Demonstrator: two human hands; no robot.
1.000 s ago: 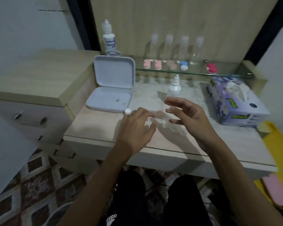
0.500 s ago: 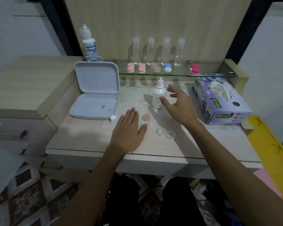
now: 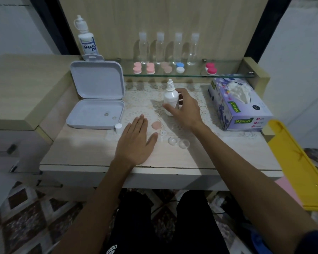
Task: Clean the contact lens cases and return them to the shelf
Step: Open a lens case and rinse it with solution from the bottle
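Left hand [image 3: 136, 143]: flat on the table [image 3: 81, 151], fingers straight. Right hand [image 3: 184, 109]: thumb and fingers curled round small white dropper bottle [image 3: 170, 96], upright. Peach cap [image 3: 156, 125]: lying just beyond left thumb. Clear open lens case [image 3: 178, 142]: two cups, between the forearms. Small white cap [image 3: 118, 128]: beside open white box [image 3: 97, 101], lid raised. Glass shelf [image 3: 191, 75]: five lens cases in pink, peach, blue-white and magenta; four clear bottles [image 3: 169, 48] behind. Large solution bottle [image 3: 86, 41]: behind box. Tissue box [image 3: 237, 105]: at right.
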